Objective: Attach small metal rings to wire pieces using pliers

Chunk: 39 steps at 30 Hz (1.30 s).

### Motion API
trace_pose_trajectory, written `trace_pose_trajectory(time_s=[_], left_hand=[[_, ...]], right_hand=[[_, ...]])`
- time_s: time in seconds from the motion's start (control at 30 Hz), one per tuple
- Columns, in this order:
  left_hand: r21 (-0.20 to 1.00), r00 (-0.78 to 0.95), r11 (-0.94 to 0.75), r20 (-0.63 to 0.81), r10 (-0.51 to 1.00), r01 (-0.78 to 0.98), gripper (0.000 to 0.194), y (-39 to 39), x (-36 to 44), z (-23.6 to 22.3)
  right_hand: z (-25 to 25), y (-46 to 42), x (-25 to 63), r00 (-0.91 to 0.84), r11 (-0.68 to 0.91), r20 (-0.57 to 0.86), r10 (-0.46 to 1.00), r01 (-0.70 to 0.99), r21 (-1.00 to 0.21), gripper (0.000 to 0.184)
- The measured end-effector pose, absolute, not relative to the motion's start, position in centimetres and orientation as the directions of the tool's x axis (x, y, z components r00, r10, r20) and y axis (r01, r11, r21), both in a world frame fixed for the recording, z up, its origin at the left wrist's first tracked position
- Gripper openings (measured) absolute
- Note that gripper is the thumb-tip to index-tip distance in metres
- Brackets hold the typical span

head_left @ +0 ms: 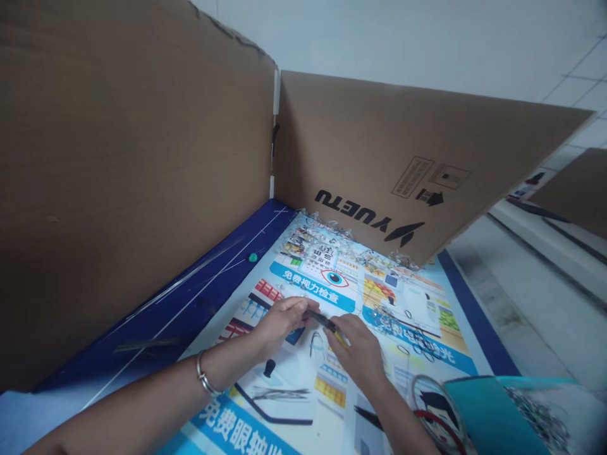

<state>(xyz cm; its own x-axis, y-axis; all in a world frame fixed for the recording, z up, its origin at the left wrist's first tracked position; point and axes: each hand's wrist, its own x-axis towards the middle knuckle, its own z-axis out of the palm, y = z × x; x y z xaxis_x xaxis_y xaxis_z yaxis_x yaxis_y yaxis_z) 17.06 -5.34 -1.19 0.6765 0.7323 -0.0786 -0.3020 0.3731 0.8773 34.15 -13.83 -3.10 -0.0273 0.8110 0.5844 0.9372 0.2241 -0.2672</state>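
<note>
pliers (326,322) below mid-frame slant up-left from our right hand (363,349), grasping them, toward our left hand (283,320), whose hold we cannot tell.

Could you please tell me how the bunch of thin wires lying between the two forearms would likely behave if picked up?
The thin wires would probably feel light, as each strand looks very slim. They seem fairly stiff or springy, since they lie nearly straight. They may slide apart when lifted, because no tie shows around them.
</note>
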Motion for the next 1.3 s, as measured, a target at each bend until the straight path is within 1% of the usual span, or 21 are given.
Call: trace_pose_trajectory(time_s=[0.13,0.47,0.67,0.8,0.87,0.97,1.03,1.1,1.17,1.2,1.27,1.3], left_hand=[[0.876,0.668,0.369,-0.075,0.741,-0.311,0.033,-5.3,17.0,-1.3],[0.867,0.690,0.380,-0.060,0.721,-0.322,0.034,-5.4,17.1,-1.7],[0.860,0.677,0.380,-0.057,0.734,-0.340,0.035,-5.6,17.3,-1.9],[0.872,0.688,0.370,-0.054,0.723,-0.320,0.038,-5.5,17.3,-2.0],[0.891,0.690,0.345,-0.049,0.722,-0.297,0.040,-5.4,17.3,-2.0],[0.949,0.669,0.233,-0.034,0.743,-0.210,0.040,-5.2,17.1,-1.8],[0.987,0.638,0.111,-0.011,0.770,-0.117,0.040,-5.2,17.0,-1.6],[0.999,0.597,-0.051,0.050,0.801,-0.015,0.039,-5.2,16.9,-1.4],[0.965,0.577,-0.243,0.143,0.804,0.100,0.031,-5.3,16.8,-1.1],[0.926,0.588,-0.342,0.191,0.786,0.157,0.024,-5.4,16.8,-1.0],[0.822,0.656,-0.515,0.251,0.712,0.244,0.013,-5.7,16.7,-0.8],[0.766,0.696,-0.582,0.260,0.670,0.274,0.012,-5.8,16.7,-0.8]], right_hand=[[-3.2,-13.8,34.4,-0.014,0.219,0.597,0.802,0.937,-0.274,0.014],[-3.2,-13.9,34.0,-0.026,0.176,0.531,0.847,0.956,-0.236,0.017],[-3.3,-14.0,33.7,-0.021,0.163,0.486,0.874,0.954,-0.253,0.019],[-3.1,-14.1,33.4,-0.012,0.140,0.440,0.898,0.956,-0.259,0.021],[-2.7,-14.1,33.5,0.018,0.107,0.404,0.915,0.953,-0.285,0.021],[-1.9,-14.1,34.1,0.096,0.008,0.289,0.953,0.941,-0.339,0.023],[-1.2,-14.0,34.6,0.155,-0.079,0.191,0.969,0.931,-0.355,0.024],[-0.4,-14.0,35.1,0.208,-0.167,0.088,0.974,0.926,-0.338,0.024],[0.3,-14.0,35.3,0.237,-0.224,0.009,0.972,0.932,-0.286,0.023],[0.6,-14.1,35.3,0.238,-0.238,-0.031,0.971,0.939,-0.249,0.023],[1.1,-14.3,35.0,0.240,-0.253,-0.097,0.966,0.954,-0.161,0.023],[1.2,-14.3,34.7,0.241,-0.254,-0.115,0.964,0.961,-0.113,0.023]])
